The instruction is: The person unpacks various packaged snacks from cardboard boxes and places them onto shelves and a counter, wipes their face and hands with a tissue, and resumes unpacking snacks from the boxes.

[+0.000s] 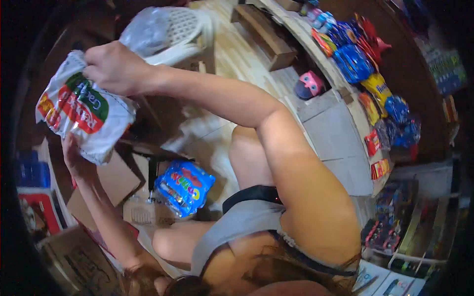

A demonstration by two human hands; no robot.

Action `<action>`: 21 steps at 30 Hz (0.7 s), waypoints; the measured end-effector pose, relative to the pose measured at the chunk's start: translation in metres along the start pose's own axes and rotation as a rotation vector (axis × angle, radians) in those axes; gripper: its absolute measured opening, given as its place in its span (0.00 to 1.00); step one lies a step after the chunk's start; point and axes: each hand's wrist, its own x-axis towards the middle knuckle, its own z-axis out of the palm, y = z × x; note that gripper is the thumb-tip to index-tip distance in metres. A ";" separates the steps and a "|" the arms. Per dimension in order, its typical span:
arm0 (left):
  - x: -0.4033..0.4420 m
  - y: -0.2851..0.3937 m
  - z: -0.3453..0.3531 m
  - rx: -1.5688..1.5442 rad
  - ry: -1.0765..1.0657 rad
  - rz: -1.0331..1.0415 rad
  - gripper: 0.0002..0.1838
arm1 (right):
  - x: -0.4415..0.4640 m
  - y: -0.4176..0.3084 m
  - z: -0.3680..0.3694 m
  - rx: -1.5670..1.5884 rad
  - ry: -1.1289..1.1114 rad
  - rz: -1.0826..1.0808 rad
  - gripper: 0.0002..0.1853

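Both hands hold a white plastic pack of crackers with a red and green label, raised at the left of the head view. My right hand is closed on its upper edge, the fingers partly hidden behind the wrapper. My left hand grips the lower side, and its fingers are mostly behind the pack. Below the crackers, a shiny blue snack pack lies near an opened cardboard box, close to my knees.
A white plastic chair bears a clear plastic bag. Along the right runs a ledge with several colourful snack packs. A wooden bench and a pink and dark round object stand near it. Another cardboard box sits at lower left.
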 end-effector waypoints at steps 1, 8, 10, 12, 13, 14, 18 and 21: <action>0.009 -0.010 0.034 0.038 0.030 0.017 0.34 | -0.015 0.001 -0.026 0.028 0.027 0.068 0.14; 0.065 -0.091 0.249 0.374 0.114 0.156 0.26 | -0.126 -0.015 -0.178 -0.227 0.140 0.116 0.43; 0.071 -0.116 0.289 0.376 0.079 0.240 0.33 | -0.146 -0.016 -0.201 -0.313 0.046 0.254 0.52; 0.070 -0.141 0.324 0.323 0.082 0.229 0.37 | -0.155 -0.003 -0.221 -0.303 0.116 0.332 0.51; 0.069 -0.150 0.336 0.398 0.079 0.221 0.39 | -0.158 0.003 -0.232 -0.257 0.145 0.393 0.51; 0.069 -0.158 0.347 0.471 0.074 0.212 0.40 | -0.160 0.008 -0.243 -0.214 0.173 0.455 0.50; 0.084 -0.188 0.373 0.435 -0.127 0.110 0.45 | -0.169 0.021 -0.289 -0.222 0.386 0.371 0.44; 0.086 -0.193 0.381 0.517 -0.310 -0.010 0.44 | -0.185 0.032 -0.363 -0.364 0.453 0.411 0.45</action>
